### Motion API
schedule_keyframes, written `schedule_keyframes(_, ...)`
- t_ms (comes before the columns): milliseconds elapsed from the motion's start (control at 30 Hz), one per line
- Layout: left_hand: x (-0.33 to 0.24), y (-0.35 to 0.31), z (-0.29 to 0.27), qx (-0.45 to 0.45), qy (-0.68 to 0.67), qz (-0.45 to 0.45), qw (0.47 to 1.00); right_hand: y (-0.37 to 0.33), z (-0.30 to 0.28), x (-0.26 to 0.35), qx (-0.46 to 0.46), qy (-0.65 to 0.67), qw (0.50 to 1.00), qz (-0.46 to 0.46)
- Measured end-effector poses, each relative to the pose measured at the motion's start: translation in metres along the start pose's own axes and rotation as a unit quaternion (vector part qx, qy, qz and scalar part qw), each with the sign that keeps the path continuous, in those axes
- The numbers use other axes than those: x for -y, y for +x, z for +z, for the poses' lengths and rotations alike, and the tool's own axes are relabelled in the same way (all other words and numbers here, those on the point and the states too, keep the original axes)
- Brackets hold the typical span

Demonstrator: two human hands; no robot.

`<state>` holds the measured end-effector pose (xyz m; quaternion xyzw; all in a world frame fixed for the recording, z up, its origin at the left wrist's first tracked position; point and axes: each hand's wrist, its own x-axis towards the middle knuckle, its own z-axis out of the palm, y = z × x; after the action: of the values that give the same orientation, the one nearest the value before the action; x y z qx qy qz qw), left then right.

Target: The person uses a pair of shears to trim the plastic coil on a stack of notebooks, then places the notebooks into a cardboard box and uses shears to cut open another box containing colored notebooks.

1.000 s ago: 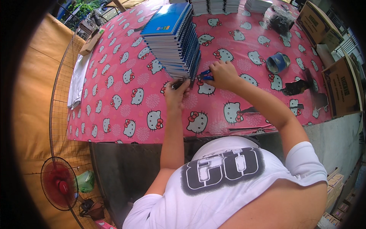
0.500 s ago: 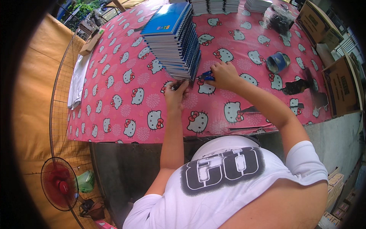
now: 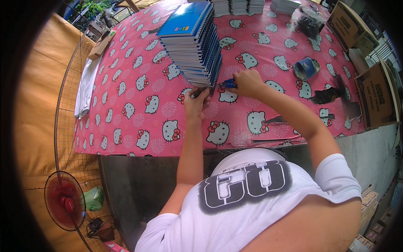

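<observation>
A tall stack of blue-covered spiral notebooks (image 3: 191,46) stands on the table, its wire-bound edges toward the right. At the stack's near lower corner is my left hand (image 3: 196,104), fingers closed in a pinch. A small dark bit shows by the thumb, but what the fingers hold is too small to make out. My right hand (image 3: 248,84), just right of the corner, is closed round small blue-handled pliers (image 3: 228,83). The pliers' tip points left at the binding near my left fingers; whether it touches the wire cannot be told.
A pink patterned cloth (image 3: 168,111) covers the table. More spiral notebooks (image 3: 237,7) stand at the back. To the right are a blue roll (image 3: 306,68), crumpled clear plastic (image 3: 310,23) and cardboard boxes (image 3: 378,94). A red fan (image 3: 65,200) stands at the lower left.
Both hands stay at the stack's near corner with barely any shift. The pliers remain in my right hand, and the view has tilted slightly.
</observation>
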<state>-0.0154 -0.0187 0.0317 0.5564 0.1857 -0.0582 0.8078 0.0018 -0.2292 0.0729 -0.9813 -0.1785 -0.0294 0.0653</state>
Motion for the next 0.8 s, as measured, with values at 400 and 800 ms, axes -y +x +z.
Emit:
schedule_keyframes(400,0.004,0.006,-0.001,0.002,0.026,0.011,1.000,0.005,0.003,0.016,0.079,0.023,0.996,0.026)
schedule_keyframes(800,0.010,0.005,0.004,-0.015,0.161,0.080,0.984,0.010,0.019,0.006,0.011,0.012,1.000,-0.008)
